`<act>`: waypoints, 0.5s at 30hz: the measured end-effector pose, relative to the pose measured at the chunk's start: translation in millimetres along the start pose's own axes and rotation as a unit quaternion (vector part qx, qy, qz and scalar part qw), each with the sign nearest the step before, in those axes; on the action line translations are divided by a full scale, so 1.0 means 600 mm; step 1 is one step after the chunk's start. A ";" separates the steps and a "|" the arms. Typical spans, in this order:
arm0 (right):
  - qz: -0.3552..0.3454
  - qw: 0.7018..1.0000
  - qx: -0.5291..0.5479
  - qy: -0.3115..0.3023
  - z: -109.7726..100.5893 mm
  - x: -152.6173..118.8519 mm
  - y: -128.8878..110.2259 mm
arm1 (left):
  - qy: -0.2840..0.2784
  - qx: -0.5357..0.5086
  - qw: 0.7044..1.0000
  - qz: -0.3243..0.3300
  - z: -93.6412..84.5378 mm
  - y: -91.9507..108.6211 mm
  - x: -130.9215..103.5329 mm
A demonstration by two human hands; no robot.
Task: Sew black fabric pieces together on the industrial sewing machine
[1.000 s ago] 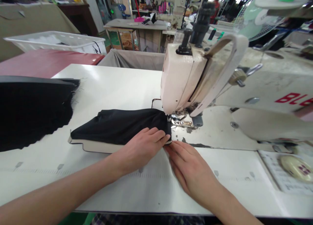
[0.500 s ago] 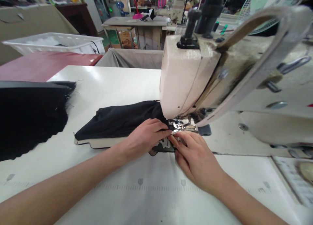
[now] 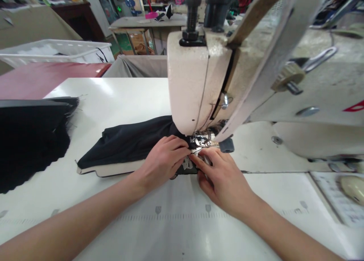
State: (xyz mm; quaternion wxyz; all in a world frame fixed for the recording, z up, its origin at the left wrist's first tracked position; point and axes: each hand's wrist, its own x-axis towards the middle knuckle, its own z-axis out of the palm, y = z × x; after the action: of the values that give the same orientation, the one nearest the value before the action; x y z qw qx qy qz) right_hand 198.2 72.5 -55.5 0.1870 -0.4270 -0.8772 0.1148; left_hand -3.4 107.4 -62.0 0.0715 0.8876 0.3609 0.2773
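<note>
both the left hand (image 3: 163,158) and right hand (image 3: 224,179) are pinching the thin, limp black fabric piece (image 3: 127,141) at its edge beside the metal presser foot (image 3: 202,141), fingers pressing it flat; soft, it is likely slipping easily.

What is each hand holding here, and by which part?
Both the left hand and right hand pinch the black cloth at its near end, by the presser foot.
</note>
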 end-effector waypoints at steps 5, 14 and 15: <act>0.003 1.000 0.000 -0.015 -0.003 0.004 0.000 | 0.001 0.018 1.000 0.016 -0.008 0.005 0.010; -0.038 0.999 0.004 -0.032 -0.006 0.011 0.016 | -0.025 -0.001 0.999 0.024 -0.014 0.001 0.020; -0.036 0.999 0.005 -0.029 -0.005 0.010 0.016 | -0.019 0.000 1.000 0.026 -0.012 0.001 0.020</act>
State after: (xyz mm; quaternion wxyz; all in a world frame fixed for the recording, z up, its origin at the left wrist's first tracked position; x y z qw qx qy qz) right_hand 202.9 83.3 -55.0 0.1675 -0.3909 -0.8964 0.1252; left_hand -0.3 114.6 -50.5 0.0708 0.9015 0.3368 0.2624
